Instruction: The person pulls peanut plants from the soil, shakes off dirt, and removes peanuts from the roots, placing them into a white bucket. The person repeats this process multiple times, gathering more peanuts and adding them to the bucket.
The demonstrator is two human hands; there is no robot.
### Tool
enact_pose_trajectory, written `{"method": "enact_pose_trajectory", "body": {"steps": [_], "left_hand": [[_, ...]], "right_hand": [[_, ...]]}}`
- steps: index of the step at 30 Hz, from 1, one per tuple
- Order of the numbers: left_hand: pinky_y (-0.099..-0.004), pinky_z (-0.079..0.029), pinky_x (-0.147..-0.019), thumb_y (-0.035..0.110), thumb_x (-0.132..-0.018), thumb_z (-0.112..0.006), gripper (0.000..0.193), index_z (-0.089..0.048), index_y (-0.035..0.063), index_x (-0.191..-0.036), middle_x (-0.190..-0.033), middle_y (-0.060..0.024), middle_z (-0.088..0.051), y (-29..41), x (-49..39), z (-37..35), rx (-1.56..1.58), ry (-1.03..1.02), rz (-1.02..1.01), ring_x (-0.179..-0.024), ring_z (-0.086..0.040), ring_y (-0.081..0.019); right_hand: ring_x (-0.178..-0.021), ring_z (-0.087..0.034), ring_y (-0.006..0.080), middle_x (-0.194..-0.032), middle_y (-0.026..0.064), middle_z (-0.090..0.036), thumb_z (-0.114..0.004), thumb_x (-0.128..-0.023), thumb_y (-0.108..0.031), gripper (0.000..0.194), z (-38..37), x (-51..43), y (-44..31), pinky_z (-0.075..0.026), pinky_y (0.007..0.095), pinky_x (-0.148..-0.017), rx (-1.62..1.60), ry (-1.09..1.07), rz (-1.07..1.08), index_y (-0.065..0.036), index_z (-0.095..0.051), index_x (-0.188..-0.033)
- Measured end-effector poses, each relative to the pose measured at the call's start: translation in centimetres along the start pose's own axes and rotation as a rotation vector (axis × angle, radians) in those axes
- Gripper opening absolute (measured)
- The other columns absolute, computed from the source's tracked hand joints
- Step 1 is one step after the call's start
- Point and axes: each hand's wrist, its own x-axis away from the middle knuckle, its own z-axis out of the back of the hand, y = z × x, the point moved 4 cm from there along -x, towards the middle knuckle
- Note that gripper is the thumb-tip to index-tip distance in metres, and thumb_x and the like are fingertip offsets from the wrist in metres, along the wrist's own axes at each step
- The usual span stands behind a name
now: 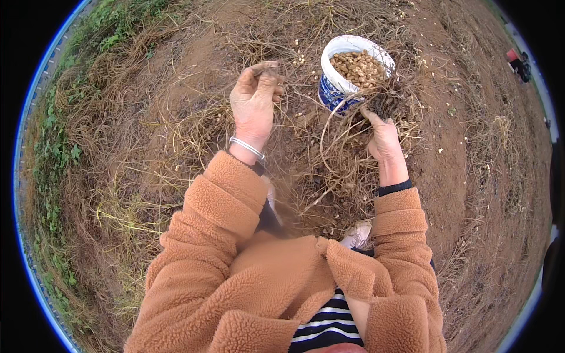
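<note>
My right hand [383, 137] is closed around a bunch of dried peanut plants [388, 99], its dark, soil-caked tangle against the near right rim of the bucket. The white and blue plastic bucket [329, 79] holds many unshelled peanuts [359, 68] and stands on the soil. To the left of the bucket, my left hand [258, 90] is raised with curled, soil-covered fingers. Whether anything small is between those fingertips cannot be told. A white bangle [247, 148] circles the left wrist. Long dry stems hang from the bunch in front of me.
Dry stems [348, 176] lie on the brown soil before my shoes [356, 235]. Scattered pale peanuts [300, 58] lie beyond my left hand. Green weeds [53, 163] border the left side. Another person [523, 68] is far off at the right, by a red container [512, 55].
</note>
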Motion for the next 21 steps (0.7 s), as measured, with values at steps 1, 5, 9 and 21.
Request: {"method": "enact_pose_trajectory", "body": {"steps": [1,5,9,21], "left_hand": [[-0.023,-0.053,-0.074,0.032,-0.1,-0.062,0.032,-0.065,0.0062,-0.119,-0.102,-0.0027,-0.071,0.0,-0.2,0.7,0.002,0.08,-0.047,-0.087,-0.064,-0.0066],[-0.0434,-0.043,-0.109,0.06,-0.077,-0.078,0.11,-0.021,0.0084,-0.157,-0.152,-0.0197,-0.039,-2.3,2.5,-3.1,-0.295,-0.469,0.231,-0.142,-0.038,-0.03],[-0.0398,-0.029,-0.118,0.054,-0.061,-0.091,0.148,0.009,-0.0021,-0.156,-0.157,-0.0205,-0.03,-2.3,8.8,-7.9,0.055,-0.738,0.221,-0.145,-0.032,-0.0263],[-0.0308,-0.055,-0.092,0.004,-0.091,-0.068,0.058,-0.042,0.004,-0.143,-0.12,-0.0081,-0.066,-2.9,8.8,-8.9,0.498,-0.546,0.488,-0.106,-0.065,-0.0152]], "right_hand": [[-0.11,-0.062,0.0215,-0.119,0.0142,-0.065,-0.074,-0.086,-0.006,0.05,0.6,0.6,-0.9,-0.046,0.0392,-0.103,-0.061,-0.068,0.004,0.006,-0.049,-0.128],[-0.102,-0.064,0.0189,-0.113,0.0075,-0.068,-0.072,-0.089,-0.009,0.02,0.7,2.6,-3.2,-0.051,0.0354,-0.091,-0.146,-0.138,0.016,0.001,-0.067,-0.107],[-0.097,-0.065,0.0205,-0.11,0.0086,-0.068,-0.068,-0.09,-0.005,0.028,-1.1,5.8,-4.1,-0.054,0.0361,-0.086,-0.124,-0.209,0.04,0.001,-0.061,-0.117],[-0.106,-0.066,0.0229,-0.117,0.0123,-0.065,-0.075,-0.09,-0.021,0.053,-2.2,12.1,-9.5,-0.062,0.0395,-0.085,0.273,-0.756,0.274,0.003,-0.052,-0.131]]}}
